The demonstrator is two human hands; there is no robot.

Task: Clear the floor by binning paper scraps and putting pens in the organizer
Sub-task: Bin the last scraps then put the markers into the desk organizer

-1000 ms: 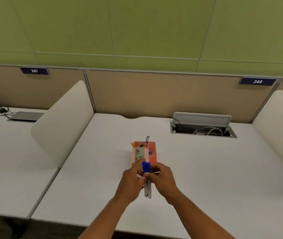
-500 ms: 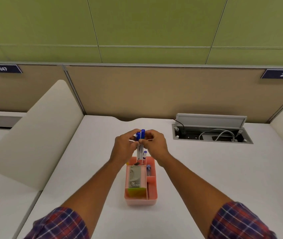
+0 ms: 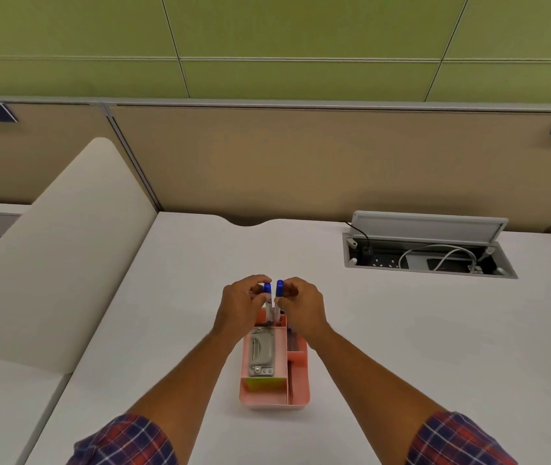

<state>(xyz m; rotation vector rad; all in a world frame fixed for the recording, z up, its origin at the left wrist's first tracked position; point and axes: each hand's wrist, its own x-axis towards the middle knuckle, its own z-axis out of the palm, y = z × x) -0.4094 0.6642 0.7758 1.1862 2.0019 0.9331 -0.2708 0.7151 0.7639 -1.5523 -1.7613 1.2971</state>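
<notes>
A pink organizer (image 3: 267, 397) stands on the white desk (image 3: 401, 347) in front of me. A grey stapler (image 3: 260, 354) lies in its large compartment. Two blue-capped pens stand upright over its far compartment, lower ends inside it. My left hand (image 3: 240, 307) pinches the left pen (image 3: 267, 290) near its cap. My right hand (image 3: 301, 305) pinches the right pen (image 3: 279, 289) the same way. The two pens are a finger's width apart. More pens lie in the narrow right compartment (image 3: 295, 344), partly hidden by my right wrist.
An open cable box (image 3: 428, 260) with plugs and white cables is sunk into the desk at the back right. A cream divider (image 3: 65, 250) rises on the left, with a neighbouring desk beyond it. A tan partition (image 3: 301, 162) closes the back.
My hands carried the pens over the organizer and lowered their ends into the far compartment. The pens, held together before, are now split, one in each hand.
</notes>
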